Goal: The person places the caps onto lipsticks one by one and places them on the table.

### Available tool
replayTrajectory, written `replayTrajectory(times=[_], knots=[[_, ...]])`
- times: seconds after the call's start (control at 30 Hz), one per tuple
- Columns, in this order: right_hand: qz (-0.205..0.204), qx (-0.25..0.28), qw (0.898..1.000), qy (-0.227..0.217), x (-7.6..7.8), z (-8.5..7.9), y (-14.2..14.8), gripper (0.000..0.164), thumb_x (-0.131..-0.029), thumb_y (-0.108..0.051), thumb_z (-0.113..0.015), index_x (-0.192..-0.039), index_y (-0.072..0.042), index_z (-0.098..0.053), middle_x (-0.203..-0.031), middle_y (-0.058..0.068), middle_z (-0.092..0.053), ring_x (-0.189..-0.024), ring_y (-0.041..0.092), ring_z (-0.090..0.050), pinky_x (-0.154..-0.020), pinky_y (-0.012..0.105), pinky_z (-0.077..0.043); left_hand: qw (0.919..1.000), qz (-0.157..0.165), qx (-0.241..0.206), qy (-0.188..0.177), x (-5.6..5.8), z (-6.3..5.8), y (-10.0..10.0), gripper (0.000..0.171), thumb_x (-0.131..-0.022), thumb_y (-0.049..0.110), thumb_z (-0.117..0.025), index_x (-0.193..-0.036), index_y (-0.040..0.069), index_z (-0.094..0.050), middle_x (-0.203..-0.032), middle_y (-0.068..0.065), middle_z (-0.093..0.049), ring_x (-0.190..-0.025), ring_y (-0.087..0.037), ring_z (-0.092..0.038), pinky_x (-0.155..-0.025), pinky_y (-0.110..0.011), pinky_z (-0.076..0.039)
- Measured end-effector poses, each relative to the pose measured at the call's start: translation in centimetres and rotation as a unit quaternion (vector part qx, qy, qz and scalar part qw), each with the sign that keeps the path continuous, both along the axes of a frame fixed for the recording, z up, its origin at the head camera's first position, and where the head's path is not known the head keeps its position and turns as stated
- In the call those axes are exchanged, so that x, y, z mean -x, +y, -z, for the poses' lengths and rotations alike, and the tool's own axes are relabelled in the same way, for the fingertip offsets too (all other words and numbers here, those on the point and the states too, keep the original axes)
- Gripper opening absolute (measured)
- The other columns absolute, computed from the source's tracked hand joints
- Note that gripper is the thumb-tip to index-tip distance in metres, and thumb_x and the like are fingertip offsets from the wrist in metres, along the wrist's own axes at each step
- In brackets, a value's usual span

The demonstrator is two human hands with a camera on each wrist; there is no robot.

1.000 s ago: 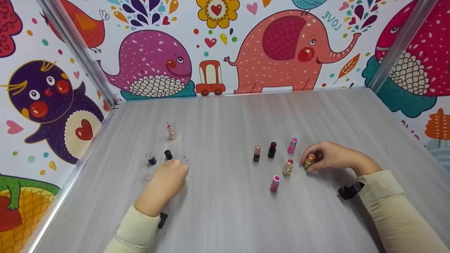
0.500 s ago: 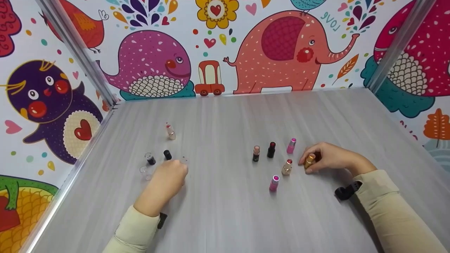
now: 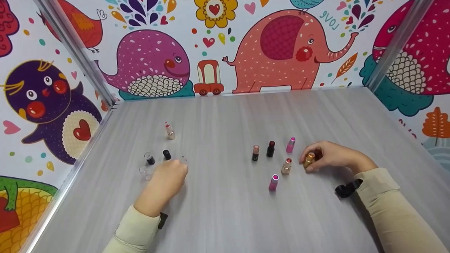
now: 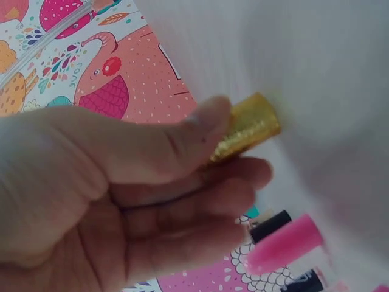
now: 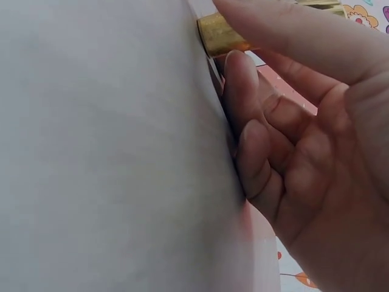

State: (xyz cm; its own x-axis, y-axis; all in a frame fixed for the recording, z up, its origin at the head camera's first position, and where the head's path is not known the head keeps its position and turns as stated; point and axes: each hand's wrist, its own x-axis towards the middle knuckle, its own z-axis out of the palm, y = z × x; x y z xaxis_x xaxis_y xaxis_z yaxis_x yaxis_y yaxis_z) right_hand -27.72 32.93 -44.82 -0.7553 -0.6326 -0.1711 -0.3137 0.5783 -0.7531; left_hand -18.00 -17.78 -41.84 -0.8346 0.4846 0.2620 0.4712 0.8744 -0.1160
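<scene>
My left hand (image 3: pixel 168 181) is low over the left side of the table. In the left wrist view its thumb and fingers pinch a gold lipstick cap (image 4: pixel 255 121), which the hand hides in the head view. A pink cap (image 4: pixel 285 243) and a black cap (image 4: pixel 270 226) appear beyond those fingers. On the right side, my right hand (image 3: pixel 332 156) pinches a gold lipstick (image 3: pixel 309 160) standing on the table; its gold base (image 5: pixel 220 35) shows in the right wrist view. Nearest to this hand are a red lipstick in a pale gold tube (image 3: pixel 286 166) and a pink lipstick (image 3: pixel 290 144).
Left of centre stand a pale lipstick (image 3: pixel 170 131), a black cap (image 3: pixel 167 154), a clear-topped black cap (image 3: pixel 149 158) and a clear cap (image 3: pixel 144 173). Near the right group are a nude lipstick (image 3: pixel 255 153), a dark lipstick (image 3: pixel 270 149) and another pink one. Printed panels border the table.
</scene>
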Motion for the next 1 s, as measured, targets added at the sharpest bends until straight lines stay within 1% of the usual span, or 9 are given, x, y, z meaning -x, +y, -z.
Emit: replayTrajectory(times=[0.07,0.2,0.27,0.37,0.5,0.67,0.83,1.0], knots=[[0.001,-0.002,1.000,-0.003,0.0,0.0,0.1,0.026,-0.089,-0.019,-0.089,-0.113,-0.015,-0.079,-0.113,0.006,-0.071,-0.102,0.022,-0.058,-0.086,0.026,-0.050,1.0000,-0.004,0.003,-0.008,-0.1,-0.1,0.1,0.021,-0.077,-0.014,-0.078,-0.066,0.000,-0.066,-0.067,-0.016,-0.067,-0.058,-0.031,-0.065,-0.052,-0.044,-0.057],[-0.002,0.000,1.000,-0.006,0.0,0.0,0.1,0.026,-0.090,-0.019,-0.088,-0.113,-0.015,-0.079,-0.113,0.008,-0.072,-0.101,0.022,-0.058,-0.085,0.026,-0.050,0.9987,-0.019,-0.001,-0.046,-0.2,-0.6,0.0,0.018,-0.075,-0.010,-0.082,-0.069,0.000,-0.067,-0.070,-0.016,-0.068,-0.060,-0.031,-0.065,-0.056,-0.046,-0.058],[-0.006,0.004,1.000,-0.005,0.1,0.1,0.1,0.025,-0.090,-0.019,-0.088,-0.113,-0.015,-0.079,-0.112,0.008,-0.072,-0.100,0.021,-0.058,-0.084,0.026,-0.050,0.9981,-0.022,-0.006,-0.056,-0.3,-0.8,-0.1,0.018,-0.074,-0.008,-0.082,-0.069,0.000,-0.067,-0.071,-0.016,-0.069,-0.060,-0.032,-0.065,-0.056,-0.047,-0.058],[-0.012,0.010,1.000,-0.004,0.2,0.1,0.1,0.024,-0.090,-0.017,-0.088,-0.112,-0.014,-0.079,-0.107,0.008,-0.072,-0.096,0.019,-0.058,-0.081,0.025,-0.050,0.9985,-0.015,-0.016,-0.050,-0.4,-1.2,-0.4,0.020,-0.075,-0.009,-0.080,-0.067,0.002,-0.066,-0.069,-0.015,-0.068,-0.058,-0.032,-0.063,-0.055,-0.048,-0.056],[-0.011,0.010,1.000,-0.004,0.2,0.1,0.1,0.023,-0.089,-0.017,-0.088,-0.110,-0.013,-0.080,-0.103,0.007,-0.071,-0.092,0.017,-0.058,-0.077,0.025,-0.049,0.9986,-0.008,-0.031,-0.041,-0.4,-1.8,-0.6,0.024,-0.077,-0.008,-0.082,-0.065,0.004,-0.064,-0.067,-0.013,-0.068,-0.055,-0.031,-0.061,-0.053,-0.049,-0.055],[-0.013,0.011,1.000,-0.003,0.2,0.0,0.1,0.022,-0.090,-0.017,-0.087,-0.111,-0.014,-0.079,-0.104,0.007,-0.071,-0.093,0.018,-0.058,-0.078,0.025,-0.049,0.9984,-0.009,-0.043,-0.037,-0.4,-2.4,-0.6,0.024,-0.080,-0.004,-0.085,-0.068,0.005,-0.067,-0.070,-0.011,-0.071,-0.056,-0.027,-0.062,-0.052,-0.046,-0.056],[-0.014,0.011,1.000,-0.002,0.3,0.1,0.2,0.021,-0.091,-0.017,-0.086,-0.111,-0.014,-0.080,-0.105,0.007,-0.071,-0.095,0.019,-0.058,-0.080,0.025,-0.049,0.9985,-0.003,-0.050,-0.023,-0.6,-2.8,-0.5,0.030,-0.082,-0.004,-0.084,-0.065,0.007,-0.062,-0.066,-0.007,-0.066,-0.052,-0.020,-0.053,-0.049,-0.044,-0.053],[-0.018,0.016,1.000,-0.004,0.3,0.1,0.3,0.022,-0.091,-0.017,-0.086,-0.112,-0.013,-0.080,-0.106,0.008,-0.071,-0.096,0.020,-0.058,-0.081,0.026,-0.049,0.9987,-0.004,-0.049,-0.018,-1.0,-3.4,-0.4,0.027,-0.083,-0.002,-0.084,-0.068,0.008,-0.065,-0.068,-0.005,-0.067,-0.054,-0.021,-0.058,-0.050,-0.042,-0.053]])
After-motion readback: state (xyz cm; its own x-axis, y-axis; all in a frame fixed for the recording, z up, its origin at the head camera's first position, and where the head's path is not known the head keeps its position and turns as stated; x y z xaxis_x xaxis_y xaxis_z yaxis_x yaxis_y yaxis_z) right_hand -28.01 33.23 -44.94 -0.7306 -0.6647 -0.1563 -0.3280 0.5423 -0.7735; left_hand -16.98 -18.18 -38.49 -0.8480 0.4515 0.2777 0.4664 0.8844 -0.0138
